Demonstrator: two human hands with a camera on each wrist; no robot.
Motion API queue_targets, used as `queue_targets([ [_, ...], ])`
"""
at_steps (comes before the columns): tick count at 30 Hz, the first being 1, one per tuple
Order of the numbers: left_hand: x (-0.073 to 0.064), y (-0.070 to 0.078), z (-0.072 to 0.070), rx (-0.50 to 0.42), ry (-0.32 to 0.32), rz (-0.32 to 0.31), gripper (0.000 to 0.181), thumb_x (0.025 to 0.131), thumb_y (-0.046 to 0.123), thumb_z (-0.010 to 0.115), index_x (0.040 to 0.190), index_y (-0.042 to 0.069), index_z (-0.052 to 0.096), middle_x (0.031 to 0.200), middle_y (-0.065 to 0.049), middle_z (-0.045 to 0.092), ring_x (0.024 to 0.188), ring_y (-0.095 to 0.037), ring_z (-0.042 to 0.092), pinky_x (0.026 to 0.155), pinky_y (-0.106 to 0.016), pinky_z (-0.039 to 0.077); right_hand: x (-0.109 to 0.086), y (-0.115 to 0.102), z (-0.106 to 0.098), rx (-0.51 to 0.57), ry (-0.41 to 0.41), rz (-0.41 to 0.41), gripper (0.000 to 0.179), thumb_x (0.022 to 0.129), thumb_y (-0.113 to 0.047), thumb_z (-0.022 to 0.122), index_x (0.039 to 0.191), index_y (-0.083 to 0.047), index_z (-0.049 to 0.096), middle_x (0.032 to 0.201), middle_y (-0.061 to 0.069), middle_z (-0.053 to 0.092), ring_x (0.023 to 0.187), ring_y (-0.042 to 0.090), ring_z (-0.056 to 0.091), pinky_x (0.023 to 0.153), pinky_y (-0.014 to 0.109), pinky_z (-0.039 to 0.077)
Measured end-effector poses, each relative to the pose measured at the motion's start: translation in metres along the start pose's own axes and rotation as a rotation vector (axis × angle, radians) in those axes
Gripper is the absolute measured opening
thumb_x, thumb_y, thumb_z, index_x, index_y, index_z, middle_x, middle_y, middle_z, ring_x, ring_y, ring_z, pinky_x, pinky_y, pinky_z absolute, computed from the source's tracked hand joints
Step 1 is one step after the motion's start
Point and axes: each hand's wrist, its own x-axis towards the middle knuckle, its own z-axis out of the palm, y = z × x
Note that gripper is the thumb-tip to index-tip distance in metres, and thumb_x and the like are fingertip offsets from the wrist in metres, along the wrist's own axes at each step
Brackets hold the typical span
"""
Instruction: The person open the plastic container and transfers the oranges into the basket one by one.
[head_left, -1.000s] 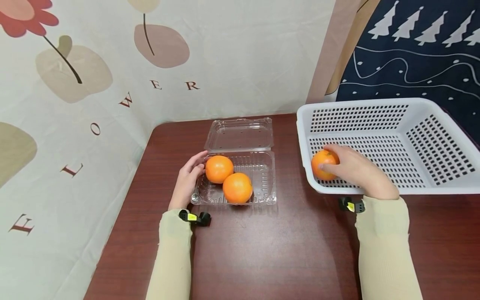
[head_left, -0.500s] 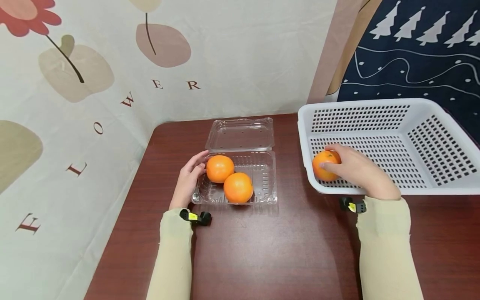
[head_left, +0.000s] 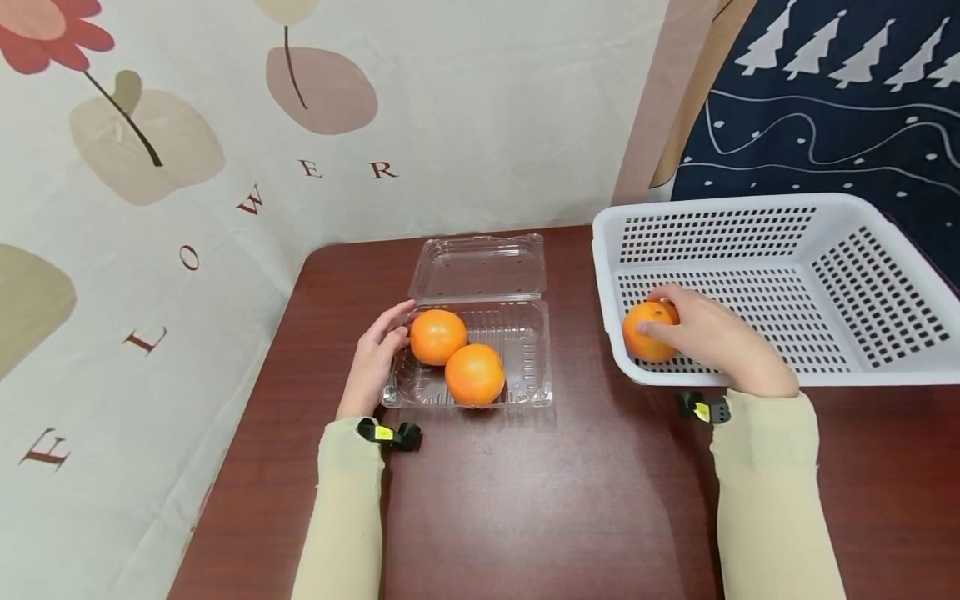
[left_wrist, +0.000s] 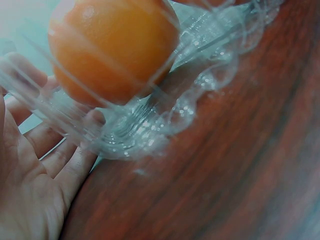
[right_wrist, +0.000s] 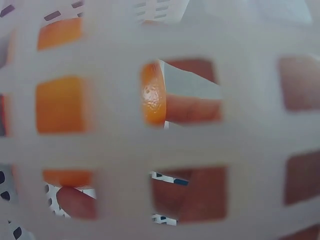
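Observation:
In the head view, my right hand (head_left: 708, 333) reaches into the left end of the white basket and holds an orange (head_left: 648, 332) between thumb and fingers. Through the basket's holes, the right wrist view shows parts of this orange (right_wrist: 59, 105) and some fingers. My left hand (head_left: 375, 358) rests against the left side of a clear plastic clamshell box (head_left: 528, 358), its lid (head_left: 480, 267) laid back. Two oranges lie in that box, one at the upper left (head_left: 438, 337) and another nearer the front (head_left: 475, 375). The left wrist view shows loosely spread fingers (left_wrist: 60, 160) at the plastic wall.
The white perforated basket (head_left: 787, 377) stands on the right of the dark red-brown table (head_left: 525, 500). A pale printed cloth (head_left: 487, 125) hangs behind and to the left, and a navy cloth with white trees (head_left: 825, 142) hangs at the back right.

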Motion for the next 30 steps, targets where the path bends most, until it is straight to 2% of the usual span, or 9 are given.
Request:
queue_targets([
  [14, 0.001, -0.002, 0.0, -0.007, -0.006, 0.009, 0.037, 0.094, 0.014, 0.041, 0.13, 0.016, 0.046, 0.126, -0.004, 0.05, 0.111, -0.018, 0.049, 0.094, -0.038, 0.038, -0.001, -0.001, 0.0, 0.019, 0.012, 0.031, 0.055, 0.084, -0.044, 0.055, 0.123, -0.007, 0.042, 0.106, 0.015, 0.051, 0.091, 0.03, 0.045, 0.076, 0.042, 0.038],
  [23, 0.007, -0.02, -0.003, -0.01, 0.005, 0.004, 0.034, 0.094, 0.023, 0.044, 0.127, 0.028, 0.05, 0.124, 0.002, 0.051, 0.11, -0.014, 0.049, 0.092, -0.031, 0.04, 0.0, 0.0, 0.0, -0.008, 0.025, 0.028, 0.052, 0.084, -0.043, 0.055, 0.121, -0.007, 0.043, 0.104, 0.014, 0.052, 0.089, 0.029, 0.046, 0.074, 0.041, 0.039],
  [30, 0.008, -0.023, -0.003, 0.005, 0.013, 0.015, 0.033, 0.094, 0.026, 0.045, 0.126, 0.031, 0.05, 0.124, 0.003, 0.051, 0.109, -0.014, 0.049, 0.092, -0.031, 0.041, 0.0, -0.001, 0.001, -0.014, 0.022, 0.016, 0.05, 0.084, -0.039, 0.057, 0.119, -0.006, 0.044, 0.103, 0.014, 0.053, 0.089, 0.028, 0.047, 0.075, 0.042, 0.039],
])
